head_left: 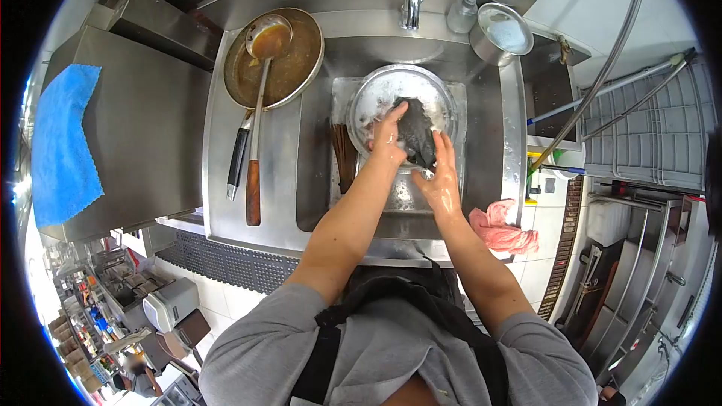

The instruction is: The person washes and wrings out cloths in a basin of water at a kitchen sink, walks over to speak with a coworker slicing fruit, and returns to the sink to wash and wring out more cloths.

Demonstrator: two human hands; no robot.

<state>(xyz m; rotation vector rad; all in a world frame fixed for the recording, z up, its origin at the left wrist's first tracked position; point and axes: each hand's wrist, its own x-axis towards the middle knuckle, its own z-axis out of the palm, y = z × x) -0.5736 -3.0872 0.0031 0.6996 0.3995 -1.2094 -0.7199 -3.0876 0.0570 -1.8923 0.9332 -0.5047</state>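
Note:
Over the sink [481, 180], a dark grey scrubbing cloth or pad [416, 131] lies in a round metal bowl [359, 98] with white suds. My left hand [387, 135] holds the left side of the dark cloth, its thumb and fingers spread around it. At the cloth's lower right is my right hand [441, 177], wet, with fingers apart and fingertips close to its edge; whether they touch it is unclear. Several brown chopsticks [344, 158] lie in the sink left of the bowl.
A pan [301, 79] of brown liquid with a ladle [256, 128] across it stands on the left counter. Behind the bowl are a faucet [411, 0], a soap bottle [462, 11] and a metal pot [492, 49]. A pink cloth [502, 229] hangs at the front right.

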